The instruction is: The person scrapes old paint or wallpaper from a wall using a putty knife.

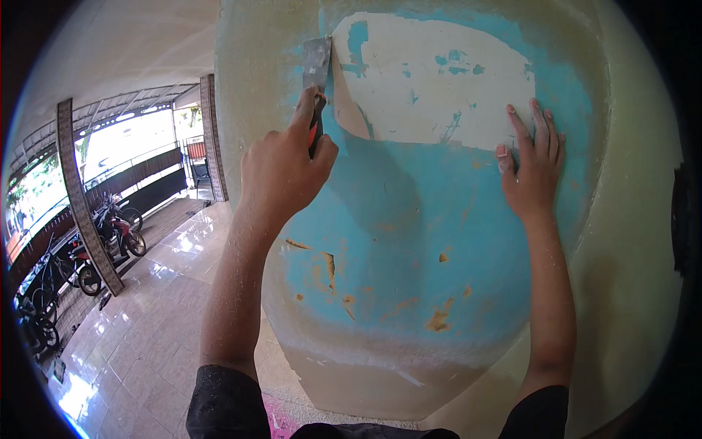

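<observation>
1. Putty knife: held upright in left hand, blade just above the fist, apparently laid against teal coating beside left edge of pale bare patch.
2. Left grip: wrapped round red-and-black handle, index finger stretched up toward base of blade, thumb along right side. Pinching handle only.
3. Right hand, well to right of the grip: fingers spread, tips at right edge of bare patch, pale dust on them. No tool held; probably bracing against wall.
4. Handling, judged by look: light overall, handle firm. Blade flat and metallic, likely stiff; amount of flex, cannot tell. Possibly slippery if dust gets under the palm.
5. Best hold: around handle, below blade, index finger up the spine for pressure and angle. Keep fingertips clear of far edge, at top.
6. Just right of the blade: pale flap, apparently lifted coating. Looks thin, likely brittle; support broadly rather than tug at tip.
7. Well below the grip: brownish cracks in coating. Probably fragile; treat gently.
</observation>
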### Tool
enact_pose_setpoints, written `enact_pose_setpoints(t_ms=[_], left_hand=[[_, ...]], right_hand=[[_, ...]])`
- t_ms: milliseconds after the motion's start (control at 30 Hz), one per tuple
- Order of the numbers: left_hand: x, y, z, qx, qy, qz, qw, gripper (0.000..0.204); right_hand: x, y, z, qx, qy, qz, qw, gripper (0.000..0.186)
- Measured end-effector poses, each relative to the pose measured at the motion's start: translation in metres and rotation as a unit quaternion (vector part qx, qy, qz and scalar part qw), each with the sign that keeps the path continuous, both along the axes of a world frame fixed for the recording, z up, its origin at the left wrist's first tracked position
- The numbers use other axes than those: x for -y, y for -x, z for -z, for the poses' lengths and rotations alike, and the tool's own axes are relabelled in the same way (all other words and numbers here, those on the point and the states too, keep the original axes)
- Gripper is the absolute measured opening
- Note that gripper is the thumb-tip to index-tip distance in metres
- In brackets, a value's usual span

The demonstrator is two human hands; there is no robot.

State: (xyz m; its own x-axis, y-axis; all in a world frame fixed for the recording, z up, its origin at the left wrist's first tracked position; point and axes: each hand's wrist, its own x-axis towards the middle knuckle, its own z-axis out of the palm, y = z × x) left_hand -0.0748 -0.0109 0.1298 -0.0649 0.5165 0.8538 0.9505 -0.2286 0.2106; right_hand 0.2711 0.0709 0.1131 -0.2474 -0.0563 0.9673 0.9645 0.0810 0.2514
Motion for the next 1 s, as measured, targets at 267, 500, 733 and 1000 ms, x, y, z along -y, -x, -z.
enact_pose_setpoints(t_ms=[267,500,733,1000], left_hand=[[-0.002,0.0,-0.019,-0.003,0.003,-0.017,1.0,0.069],[-0.002,0.001,0.039,0.008,0.021,-0.008,1.0,0.072],[0.001,-0.007,0.156,0.068,0.073,0.082,0.992,0.078],[0.007,-0.01,0.157,0.074,0.102,0.113,0.986,0.08]], right_hand=[[-0.001,0.001,0.001,-0.002,0.004,-0.001,1.0,0.056],[0.001,0.0,0.006,0.0,0.002,-0.012,1.0,0.057],[0.001,0.006,0.053,-0.036,0.023,-0.021,0.999,0.055],[0.007,0.045,0.165,-0.088,0.082,-0.026,0.992,0.055]])
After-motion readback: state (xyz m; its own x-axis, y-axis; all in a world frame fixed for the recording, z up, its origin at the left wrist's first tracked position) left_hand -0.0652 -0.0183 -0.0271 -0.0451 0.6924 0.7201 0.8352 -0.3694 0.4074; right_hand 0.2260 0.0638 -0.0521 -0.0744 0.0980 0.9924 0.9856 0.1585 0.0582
